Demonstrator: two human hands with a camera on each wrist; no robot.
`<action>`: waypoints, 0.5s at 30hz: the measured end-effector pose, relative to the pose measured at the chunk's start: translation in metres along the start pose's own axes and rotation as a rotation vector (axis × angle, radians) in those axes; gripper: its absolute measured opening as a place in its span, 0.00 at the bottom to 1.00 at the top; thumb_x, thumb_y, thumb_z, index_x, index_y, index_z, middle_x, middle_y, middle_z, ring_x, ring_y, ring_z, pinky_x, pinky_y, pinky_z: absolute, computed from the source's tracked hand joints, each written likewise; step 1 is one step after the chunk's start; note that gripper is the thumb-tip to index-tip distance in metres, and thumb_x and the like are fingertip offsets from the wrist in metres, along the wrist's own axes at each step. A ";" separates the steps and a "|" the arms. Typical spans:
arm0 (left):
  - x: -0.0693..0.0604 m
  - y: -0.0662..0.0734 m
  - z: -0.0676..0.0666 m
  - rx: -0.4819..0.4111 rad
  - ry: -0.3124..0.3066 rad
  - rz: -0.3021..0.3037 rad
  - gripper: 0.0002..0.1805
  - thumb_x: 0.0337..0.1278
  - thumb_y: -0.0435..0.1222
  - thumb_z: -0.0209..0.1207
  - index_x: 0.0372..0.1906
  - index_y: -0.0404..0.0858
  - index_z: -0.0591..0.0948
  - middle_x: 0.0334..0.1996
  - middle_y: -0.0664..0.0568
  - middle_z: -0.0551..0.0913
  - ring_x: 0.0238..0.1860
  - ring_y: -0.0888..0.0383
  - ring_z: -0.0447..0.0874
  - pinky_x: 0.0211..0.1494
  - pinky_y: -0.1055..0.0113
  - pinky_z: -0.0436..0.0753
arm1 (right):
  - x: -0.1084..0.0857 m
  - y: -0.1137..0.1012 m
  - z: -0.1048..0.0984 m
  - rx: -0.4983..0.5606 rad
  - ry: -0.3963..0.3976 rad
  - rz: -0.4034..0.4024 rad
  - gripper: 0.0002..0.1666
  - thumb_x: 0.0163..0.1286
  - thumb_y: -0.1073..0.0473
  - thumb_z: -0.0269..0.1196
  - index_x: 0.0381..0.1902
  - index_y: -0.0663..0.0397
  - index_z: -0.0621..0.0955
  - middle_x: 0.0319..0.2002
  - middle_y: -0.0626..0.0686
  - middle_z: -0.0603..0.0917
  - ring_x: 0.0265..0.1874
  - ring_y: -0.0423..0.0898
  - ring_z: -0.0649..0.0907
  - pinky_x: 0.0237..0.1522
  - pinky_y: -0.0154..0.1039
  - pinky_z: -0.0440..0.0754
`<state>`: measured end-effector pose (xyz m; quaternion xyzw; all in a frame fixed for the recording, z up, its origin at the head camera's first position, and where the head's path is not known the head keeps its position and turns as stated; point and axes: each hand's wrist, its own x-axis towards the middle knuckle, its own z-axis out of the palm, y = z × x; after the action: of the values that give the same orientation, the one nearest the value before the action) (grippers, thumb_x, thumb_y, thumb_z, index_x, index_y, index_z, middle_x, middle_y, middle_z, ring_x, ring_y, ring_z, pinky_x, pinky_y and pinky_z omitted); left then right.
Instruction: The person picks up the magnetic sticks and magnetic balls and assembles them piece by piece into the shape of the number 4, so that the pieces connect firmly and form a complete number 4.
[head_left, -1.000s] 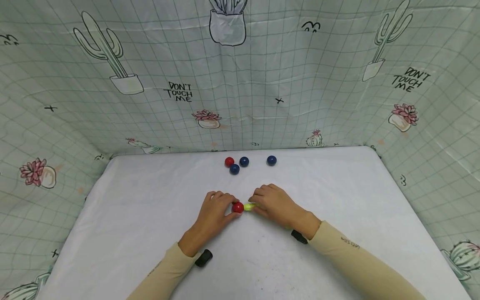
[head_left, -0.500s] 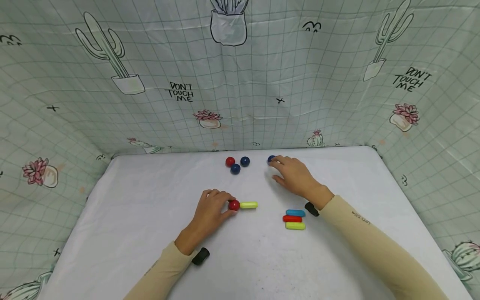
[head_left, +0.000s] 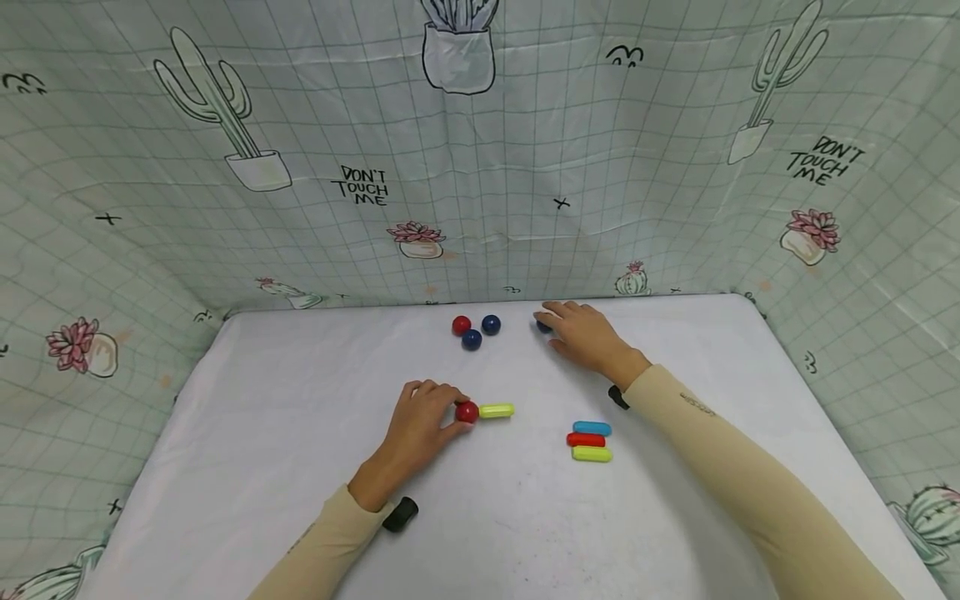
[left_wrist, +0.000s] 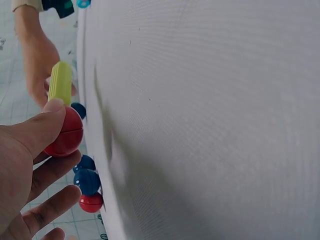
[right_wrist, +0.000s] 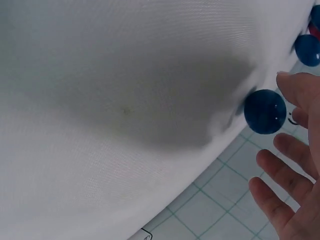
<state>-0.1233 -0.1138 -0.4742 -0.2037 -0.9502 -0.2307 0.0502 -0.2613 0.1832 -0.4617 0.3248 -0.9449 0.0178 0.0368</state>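
In the head view my left hand pinches a red ball between thumb and fingers, left of the table's middle. A yellow-green rod extends rightward from the ball; in the left wrist view this rod meets the red ball end-on. Near the back edge, my right hand is at a dark blue ball, partly covered by its fingers. In the right wrist view, thumb and fingers are spread around the blue ball, with gaps visible beside it.
Behind my left hand sit a red ball and two blue balls, one of them a near blue ball. Side by side at right lie a blue rod, a red rod and a yellow-green rod. A patterned curtain rises behind.
My right hand has left the yellow-green rod and moved back and right to the lone blue ball, uncovering the rods at right. My left hand, still holding the red ball, has shifted slightly left.
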 end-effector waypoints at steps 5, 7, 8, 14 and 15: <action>-0.001 -0.001 0.000 -0.004 0.000 0.004 0.19 0.54 0.40 0.79 0.50 0.42 0.88 0.46 0.52 0.91 0.48 0.52 0.82 0.67 0.46 0.72 | 0.005 0.004 0.007 -0.030 -0.019 -0.016 0.31 0.73 0.58 0.71 0.71 0.58 0.78 0.71 0.62 0.78 0.67 0.62 0.80 0.66 0.60 0.78; -0.001 -0.001 0.000 -0.002 0.001 0.004 0.19 0.54 0.40 0.79 0.50 0.41 0.88 0.46 0.52 0.91 0.47 0.52 0.82 0.67 0.45 0.72 | 0.006 0.005 0.009 -0.037 -0.022 -0.014 0.30 0.73 0.59 0.71 0.71 0.58 0.79 0.69 0.62 0.80 0.66 0.61 0.80 0.66 0.59 0.79; -0.001 -0.001 0.000 -0.002 0.003 0.003 0.19 0.54 0.40 0.79 0.49 0.41 0.88 0.45 0.52 0.91 0.47 0.52 0.82 0.67 0.45 0.72 | 0.007 0.006 0.009 -0.037 -0.022 -0.011 0.29 0.73 0.60 0.71 0.70 0.57 0.80 0.67 0.61 0.81 0.65 0.61 0.81 0.66 0.58 0.79; -0.001 -0.002 -0.001 -0.002 0.006 0.001 0.19 0.54 0.41 0.79 0.49 0.42 0.88 0.45 0.52 0.91 0.47 0.52 0.81 0.66 0.46 0.73 | 0.008 0.008 0.013 -0.023 0.000 -0.002 0.23 0.71 0.62 0.72 0.63 0.56 0.85 0.56 0.59 0.87 0.58 0.57 0.84 0.62 0.55 0.81; -0.001 -0.003 -0.001 -0.001 0.006 0.001 0.19 0.54 0.41 0.79 0.49 0.42 0.88 0.45 0.52 0.91 0.47 0.52 0.81 0.66 0.46 0.73 | 0.008 0.008 0.014 -0.019 0.003 -0.003 0.22 0.71 0.61 0.73 0.62 0.57 0.86 0.55 0.59 0.88 0.57 0.57 0.85 0.62 0.54 0.82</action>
<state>-0.1232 -0.1169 -0.4746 -0.2035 -0.9498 -0.2316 0.0532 -0.2732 0.1840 -0.4754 0.3260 -0.9444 0.0091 0.0415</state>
